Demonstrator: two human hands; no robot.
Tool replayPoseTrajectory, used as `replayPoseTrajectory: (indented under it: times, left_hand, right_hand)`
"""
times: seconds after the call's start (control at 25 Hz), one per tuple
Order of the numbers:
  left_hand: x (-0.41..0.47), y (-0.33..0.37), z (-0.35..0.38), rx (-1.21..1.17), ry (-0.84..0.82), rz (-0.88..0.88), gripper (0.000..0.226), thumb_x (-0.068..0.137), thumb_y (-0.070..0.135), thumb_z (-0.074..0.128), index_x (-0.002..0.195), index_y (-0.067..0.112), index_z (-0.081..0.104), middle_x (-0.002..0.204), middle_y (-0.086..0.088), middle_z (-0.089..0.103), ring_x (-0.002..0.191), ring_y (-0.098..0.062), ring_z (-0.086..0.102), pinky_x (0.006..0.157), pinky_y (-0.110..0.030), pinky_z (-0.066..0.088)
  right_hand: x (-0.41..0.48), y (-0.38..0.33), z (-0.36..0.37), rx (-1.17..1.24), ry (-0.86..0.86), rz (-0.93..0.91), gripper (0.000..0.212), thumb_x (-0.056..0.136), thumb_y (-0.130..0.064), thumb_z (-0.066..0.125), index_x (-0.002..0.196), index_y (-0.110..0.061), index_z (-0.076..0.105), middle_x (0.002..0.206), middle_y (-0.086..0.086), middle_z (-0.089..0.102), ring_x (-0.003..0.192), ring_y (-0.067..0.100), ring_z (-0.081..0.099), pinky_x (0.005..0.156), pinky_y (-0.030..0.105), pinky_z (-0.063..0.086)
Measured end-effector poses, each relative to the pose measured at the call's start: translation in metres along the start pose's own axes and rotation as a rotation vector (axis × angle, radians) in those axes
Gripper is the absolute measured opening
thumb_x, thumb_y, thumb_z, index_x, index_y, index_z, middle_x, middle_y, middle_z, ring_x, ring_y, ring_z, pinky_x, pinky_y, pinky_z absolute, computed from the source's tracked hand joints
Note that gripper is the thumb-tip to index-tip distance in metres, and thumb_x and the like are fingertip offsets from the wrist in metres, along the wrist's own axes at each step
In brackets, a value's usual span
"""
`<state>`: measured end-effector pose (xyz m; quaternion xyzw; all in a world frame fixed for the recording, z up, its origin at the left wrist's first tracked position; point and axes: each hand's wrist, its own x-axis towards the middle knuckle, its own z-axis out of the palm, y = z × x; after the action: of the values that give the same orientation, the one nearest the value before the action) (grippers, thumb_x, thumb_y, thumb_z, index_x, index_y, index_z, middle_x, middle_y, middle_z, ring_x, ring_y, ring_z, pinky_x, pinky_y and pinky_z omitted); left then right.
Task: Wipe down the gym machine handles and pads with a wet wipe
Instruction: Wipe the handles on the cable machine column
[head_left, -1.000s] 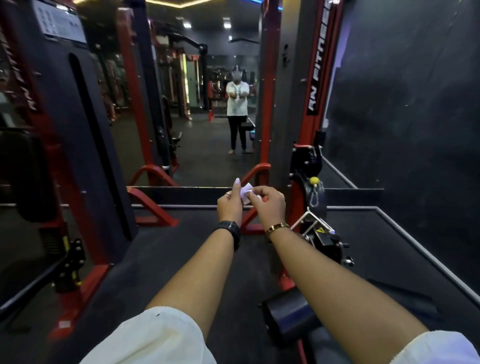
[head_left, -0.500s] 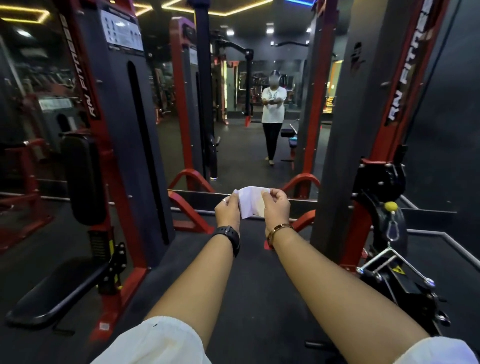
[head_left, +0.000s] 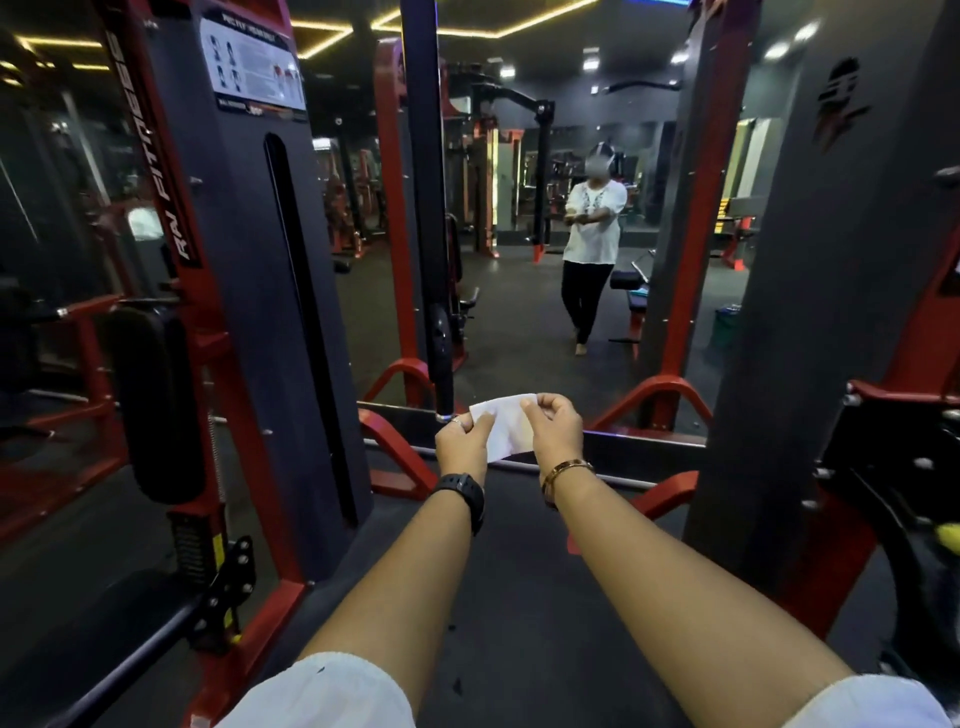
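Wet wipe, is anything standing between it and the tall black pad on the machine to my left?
Yes. The left hand and right hand pinch the wet wipe in mid-air; the machine's dark upright column stands between it and the black pad. Reaching round its near side looks likelier.

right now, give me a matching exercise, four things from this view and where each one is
Things: 1 wet wipe; 2 black watch; 3 gold bracelet; 4 upright pad.
Places: a right wrist; b on the machine at left; c pinched between left hand and right hand; d left wrist.
Pairs: 1-c, 2-d, 3-a, 4-b.
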<state>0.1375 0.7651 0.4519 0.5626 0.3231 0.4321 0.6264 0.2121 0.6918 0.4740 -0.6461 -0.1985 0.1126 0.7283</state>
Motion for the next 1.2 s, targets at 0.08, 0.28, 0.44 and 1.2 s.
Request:
replayPoseTrajectory:
  times: [0.08, 0.28, 0.44, 1.2]
  left_hand:
    - [0.032, -0.006, 0.009, 0.008, 0.004, 0.000, 0.022, 0.079, 0.029, 0.068, 0.077, 0.011, 0.055, 0.077, -0.003, 0.049, 0.073, -0.016, 0.043, 0.069, -0.031, 0.038]
    - [0.097, -0.012, 0.010, -0.019, 0.077, 0.005, 0.009, 0.084, 0.024, 0.070, 0.075, 0.021, 0.068, 0.081, 0.000, 0.069, 0.082, -0.019, 0.062, 0.082, -0.036, 0.050]
    - [0.138, -0.006, 0.000, -0.006, 0.107, 0.022, 0.017, 0.081, 0.030, 0.070, 0.086, 0.014, 0.072, 0.088, -0.005, 0.071, 0.082, -0.021, 0.063, 0.076, -0.036, 0.052]
    - [0.325, 0.022, -0.035, 0.103, -0.104, 0.375, 0.018, 0.094, 0.014, 0.057, 0.106, 0.014, 0.070, 0.106, 0.002, 0.069, 0.101, -0.010, 0.063, 0.095, -0.030, 0.049]
  right_hand:
    - [0.031, 0.008, 0.011, 0.021, -0.063, 0.022, 0.014, 0.086, -0.015, 0.065, 0.098, -0.012, 0.060, 0.088, -0.003, 0.062, 0.082, 0.010, 0.057, 0.069, 0.018, 0.044]
    - [0.080, 0.021, 0.050, 0.027, -0.198, 0.021, 0.019, 0.083, -0.006, 0.067, 0.100, -0.010, 0.061, 0.092, 0.002, 0.067, 0.084, 0.013, 0.061, 0.074, 0.025, 0.051]
    - [0.105, 0.019, 0.089, 0.046, -0.162, 0.006, 0.014, 0.085, -0.006, 0.064, 0.098, -0.011, 0.062, 0.092, 0.002, 0.066, 0.085, 0.014, 0.061, 0.072, 0.023, 0.051]
    - [0.210, 0.023, 0.234, -0.564, 0.332, -0.412, 0.006, 0.079, -0.011, 0.067, 0.085, -0.009, 0.070, 0.114, 0.008, 0.055, 0.108, 0.029, 0.045, 0.086, 0.027, 0.032]
